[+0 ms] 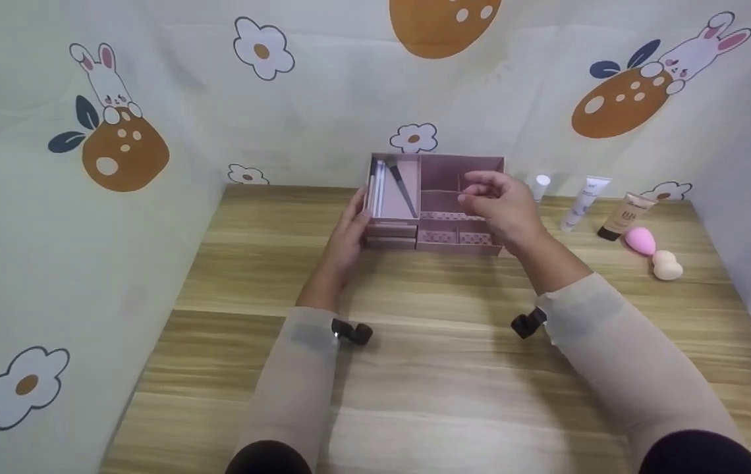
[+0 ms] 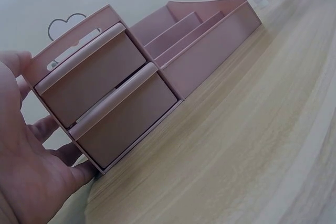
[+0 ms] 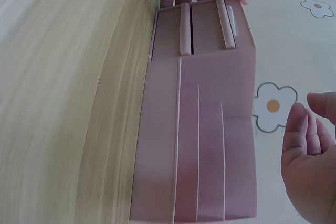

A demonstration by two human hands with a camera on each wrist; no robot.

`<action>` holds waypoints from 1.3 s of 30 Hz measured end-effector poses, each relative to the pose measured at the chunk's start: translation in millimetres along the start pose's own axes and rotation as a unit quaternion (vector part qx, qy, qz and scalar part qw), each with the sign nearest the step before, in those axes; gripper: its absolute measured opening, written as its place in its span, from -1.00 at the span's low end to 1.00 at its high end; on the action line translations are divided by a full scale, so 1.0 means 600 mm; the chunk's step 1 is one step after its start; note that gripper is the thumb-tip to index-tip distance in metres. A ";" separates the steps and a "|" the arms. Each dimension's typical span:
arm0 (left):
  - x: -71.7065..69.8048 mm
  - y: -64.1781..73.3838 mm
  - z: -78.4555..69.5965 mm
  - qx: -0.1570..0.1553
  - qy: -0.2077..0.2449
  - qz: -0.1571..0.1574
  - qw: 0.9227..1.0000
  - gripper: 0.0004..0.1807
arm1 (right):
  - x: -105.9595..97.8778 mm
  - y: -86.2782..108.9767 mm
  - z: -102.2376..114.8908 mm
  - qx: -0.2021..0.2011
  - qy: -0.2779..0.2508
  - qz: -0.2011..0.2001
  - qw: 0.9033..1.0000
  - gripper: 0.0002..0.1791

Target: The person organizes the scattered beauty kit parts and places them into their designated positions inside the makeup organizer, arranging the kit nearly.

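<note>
A pink cosmetic organizer [image 1: 460, 249] stands against the back wall, with two drawers [image 2: 126, 116] on its left side and stepped compartments on its right. My left hand [image 1: 348, 238] rests against its left side, fingers spread along the side panel and one digit at the top corner [image 2: 38, 72]. In the top tray lie a dark makeup brush [image 1: 405, 191] and several slim white and dark sticks [image 1: 380, 191]. Above the right compartments hovers my right hand [image 1: 506, 205], fingers loosely bent, with nothing visible between thumb and fingertips.
Right of the organizer stand a white-capped bottle [image 1: 542, 186], a white tube [image 1: 586, 203] and a BB cream tube [image 1: 626, 216]. Beside them lie a pink makeup sponge [image 1: 640, 241] and a beige one [image 1: 667, 265]. A printed cloth [image 1: 323, 112] hangs behind the wooden table [image 1: 428, 395].
</note>
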State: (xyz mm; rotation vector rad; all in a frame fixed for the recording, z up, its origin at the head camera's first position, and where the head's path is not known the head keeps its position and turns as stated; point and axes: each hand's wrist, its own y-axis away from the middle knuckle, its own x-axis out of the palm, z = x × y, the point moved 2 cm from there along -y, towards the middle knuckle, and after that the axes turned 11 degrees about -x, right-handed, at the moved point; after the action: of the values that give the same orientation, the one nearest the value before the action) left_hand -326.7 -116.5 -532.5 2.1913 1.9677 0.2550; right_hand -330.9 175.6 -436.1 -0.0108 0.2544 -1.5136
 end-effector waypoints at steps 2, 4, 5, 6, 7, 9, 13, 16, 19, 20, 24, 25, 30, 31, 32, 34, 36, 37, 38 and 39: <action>-0.001 0.001 -0.001 0.000 -0.002 -0.002 1.000 -0.42 | -0.014 0.008 0.001 -0.007 -0.005 -0.005 1.000 -0.54; -0.002 0.002 -0.002 -0.001 -0.007 -0.003 1.000 -0.40 | -0.027 0.017 0.000 -0.013 -0.006 -0.009 1.000 -0.57; -0.003 0.002 -0.002 -0.003 -0.008 -0.002 1.000 -0.40 | -0.033 0.022 0.000 -0.016 -0.008 -0.010 1.000 -0.58; -0.003 0.003 -0.002 -0.005 -0.009 -0.002 1.000 -0.39 | -0.040 0.027 0.000 -0.018 -0.013 -0.010 1.000 -0.59; -0.004 0.003 -0.002 -0.006 -0.011 -0.003 1.000 -0.39 | -0.047 0.033 -0.001 -0.018 -0.020 -0.011 1.000 -0.60; -0.004 0.003 -0.001 -0.011 -0.012 -0.003 1.000 -0.40 | -0.063 0.045 -0.005 -0.020 -0.036 -0.012 0.999 -0.63; -0.006 0.002 0.001 -0.011 -0.020 -0.006 1.000 -0.41 | -0.097 0.069 -0.011 -0.029 -0.073 -0.027 0.997 -0.66; -0.007 0.000 0.001 -0.007 -0.024 -0.006 1.000 -0.40 | -0.124 0.086 -0.017 -0.034 -0.093 -0.041 0.994 -0.68; -0.007 0.002 0.001 -0.010 -0.027 -0.006 1.000 -0.40 | -0.150 0.102 -0.023 -0.036 -0.111 -0.058 0.991 -0.69; -0.008 0.002 0.001 -0.011 -0.027 -0.006 1.000 -0.40 | -0.158 0.108 -0.024 -0.036 -0.115 -0.063 0.991 -0.70; -0.007 0.005 0.000 -0.013 -0.030 -0.009 0.999 -0.41 | -0.190 0.127 -0.029 -0.041 -0.121 -0.087 0.988 -0.71; -0.007 0.006 0.000 -0.013 -0.030 -0.009 0.999 -0.41 | -0.198 0.131 -0.030 -0.042 -0.126 -0.092 0.987 -0.72; -0.003 0.006 -0.002 -0.014 -0.026 -0.012 0.999 -0.47 | -0.241 0.152 -0.033 -0.043 -0.135 -0.115 0.983 -0.71; -0.003 0.006 -0.002 -0.014 -0.025 -0.011 1.000 -0.46 | -0.249 0.157 -0.034 -0.042 -0.138 -0.118 0.982 -0.71; -0.002 0.005 -0.003 -0.013 -0.024 -0.010 1.000 -0.45 | -0.258 0.162 -0.035 -0.041 -0.140 -0.122 0.982 -0.71; -0.001 0.005 -0.003 -0.010 -0.025 -0.010 1.000 -0.42 | -0.275 0.171 -0.039 -0.037 -0.145 -0.132 0.980 -0.71; -0.001 0.004 -0.004 -0.011 -0.026 -0.009 1.000 -0.40 | -0.292 0.180 -0.045 -0.033 -0.154 -0.144 0.977 -0.71; -0.001 0.004 -0.003 -0.011 -0.027 -0.009 1.000 -0.40 | -0.301 0.183 -0.048 -0.030 -0.155 -0.150 0.976 -0.71; -0.001 0.005 -0.003 -0.011 -0.028 -0.009 1.000 -0.40 | -0.311 0.187 -0.051 -0.025 -0.158 -0.158 0.974 -0.71; -0.001 0.004 -0.003 -0.011 -0.028 -0.009 1.000 -0.41 | -0.321 0.190 -0.054 -0.020 -0.158 -0.165 0.973 -0.70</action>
State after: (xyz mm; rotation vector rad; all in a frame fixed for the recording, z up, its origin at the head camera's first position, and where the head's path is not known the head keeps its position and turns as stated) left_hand -324.6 -117.4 -530.0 2.1425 1.9451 0.2097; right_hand -231.1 377.4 -455.9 -0.3381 0.0248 -1.8087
